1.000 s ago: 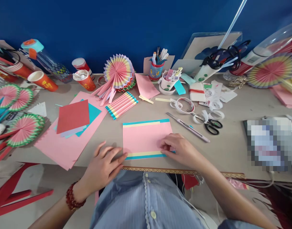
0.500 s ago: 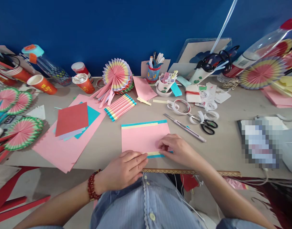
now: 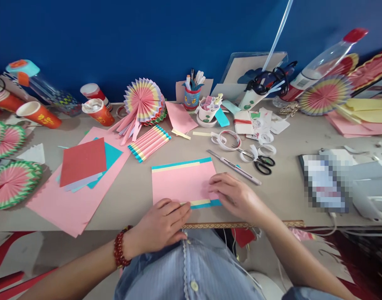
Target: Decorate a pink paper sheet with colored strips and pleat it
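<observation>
A pink sheet (image 3: 178, 183) with blue and cream strips along its top and bottom edges lies flat near the table's front edge. My left hand (image 3: 162, 221), below a red bead bracelet, rests with outstretched fingers on the sheet's lower left part. Over the right end of the sheet is my right hand (image 3: 233, 193), its fingers bent and apart, the fingertips by the lower right corner. Nothing shows in its grasp. Just behind the sheet lie a folded pink strip fan (image 3: 149, 143) and a utility knife (image 3: 236, 167).
Black scissors (image 3: 263, 164) and a tape roll (image 3: 230, 140) lie behind the knife. Coloured sheets (image 3: 84, 162) are stacked at the left. Paper cups (image 3: 39, 114), a pen cup (image 3: 191, 98) and paper rosettes (image 3: 143, 100) stand farther back. A phone (image 3: 325, 183) lies at the right.
The view has turned slightly right, so things appear shifted left. My right hand's fingers have spread from a pinch near the lower strip. My left hand stays on the sheet.
</observation>
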### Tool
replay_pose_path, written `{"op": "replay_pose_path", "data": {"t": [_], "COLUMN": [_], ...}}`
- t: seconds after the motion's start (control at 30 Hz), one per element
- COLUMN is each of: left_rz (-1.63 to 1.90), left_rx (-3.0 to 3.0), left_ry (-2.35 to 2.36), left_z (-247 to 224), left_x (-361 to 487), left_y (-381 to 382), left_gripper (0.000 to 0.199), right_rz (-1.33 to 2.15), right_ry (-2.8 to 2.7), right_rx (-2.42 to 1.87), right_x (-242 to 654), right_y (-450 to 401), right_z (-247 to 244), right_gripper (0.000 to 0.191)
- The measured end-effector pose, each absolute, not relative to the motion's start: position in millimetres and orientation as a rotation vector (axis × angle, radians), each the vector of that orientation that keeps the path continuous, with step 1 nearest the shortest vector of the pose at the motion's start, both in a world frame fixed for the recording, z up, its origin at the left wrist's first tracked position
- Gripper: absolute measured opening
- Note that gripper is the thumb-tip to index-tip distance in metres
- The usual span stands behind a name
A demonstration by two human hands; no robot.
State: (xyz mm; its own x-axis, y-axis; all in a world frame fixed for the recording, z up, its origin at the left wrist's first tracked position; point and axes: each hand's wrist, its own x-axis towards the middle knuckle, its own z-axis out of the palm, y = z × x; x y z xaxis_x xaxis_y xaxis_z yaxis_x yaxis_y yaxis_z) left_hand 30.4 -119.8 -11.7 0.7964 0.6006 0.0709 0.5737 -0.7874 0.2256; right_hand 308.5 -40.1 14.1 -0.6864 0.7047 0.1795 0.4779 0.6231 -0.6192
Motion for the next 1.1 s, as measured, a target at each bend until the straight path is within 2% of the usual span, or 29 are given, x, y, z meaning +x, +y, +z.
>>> {"op": "replay_pose_path", "data": {"t": [0.23,0.5,0.67,0.87,1.1], "left_rz": [0.182,0.244,0.280,0.229,0.285], "left_rx": [2.769,2.768,2.747,2.679,2.529], "left_ry": [0.937,0.937,0.915,0.982,1.059], "left_z": [-11,-9,-13,-10,1], "left_x": [30,28,21,21,34], "left_y": [-120,-122,-127,-126,-109], "left_gripper": [0.047,0.051,0.052,0.050,0.058], "right_rz": [0.354,0.252,0.320,0.379,0.724], "right_ry": [-2.619,-2.554,-2.476,-2.313,-2.168], "right_rx": [-1.025,-1.076,-1.047,-1.264,-1.193], "right_x": [316,327,336,338,322], "right_y": [-76,-83,-80,-84,-85], "right_z": [-1,-12,-11,-10,-7], "right_gripper": [0.030,0.037,0.035,0.032,0.052]}}
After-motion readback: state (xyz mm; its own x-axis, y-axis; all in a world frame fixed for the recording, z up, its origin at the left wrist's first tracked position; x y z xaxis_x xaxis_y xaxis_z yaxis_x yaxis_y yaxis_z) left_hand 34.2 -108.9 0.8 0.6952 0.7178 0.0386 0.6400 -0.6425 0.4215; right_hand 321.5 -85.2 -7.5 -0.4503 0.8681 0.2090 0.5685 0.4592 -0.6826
